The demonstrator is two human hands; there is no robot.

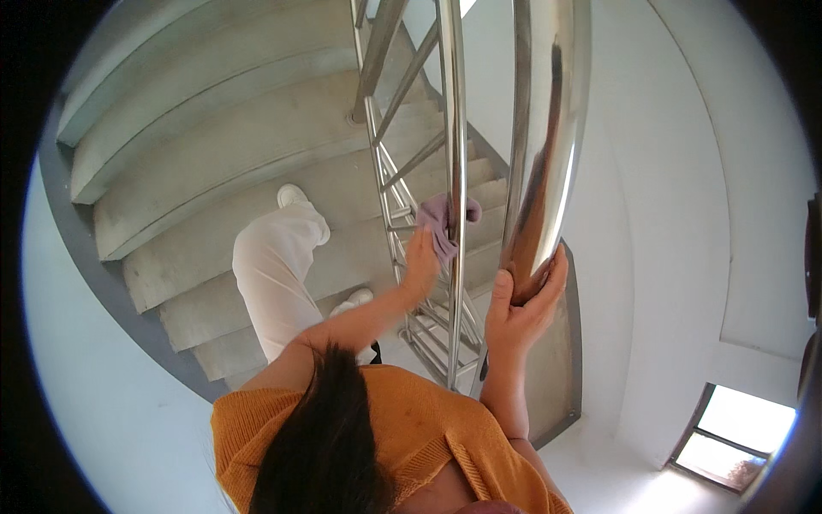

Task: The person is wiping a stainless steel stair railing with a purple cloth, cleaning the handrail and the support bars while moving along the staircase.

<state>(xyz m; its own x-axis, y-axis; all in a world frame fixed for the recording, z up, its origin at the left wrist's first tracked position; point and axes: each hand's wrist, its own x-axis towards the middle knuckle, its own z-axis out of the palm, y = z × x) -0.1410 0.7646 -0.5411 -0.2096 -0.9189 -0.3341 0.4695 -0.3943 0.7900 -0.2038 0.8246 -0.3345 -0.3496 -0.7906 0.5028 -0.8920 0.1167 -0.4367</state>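
Observation:
My left hand [422, 265] presses a mauve cloth [438, 221] against a slim polished metal rail [454, 128] of the stair railing. Part of the cloth shows on the far side of that rail, so it seems wrapped around it. My right hand [521, 321] grips the thick, shiny metal handrail [546, 186], thumb on one side and fingers on the other. Dark and orange-brown reflections run along the handrail's surface. The palm side of each hand is hidden.
Curved concrete steps [212, 141] lie to the left, and my white shoe [292, 194] stands on one. Railing crossbars [411, 83] separate them from a lower flight [481, 221]. A white wall [674, 193] rises at right, above a bright window [735, 437].

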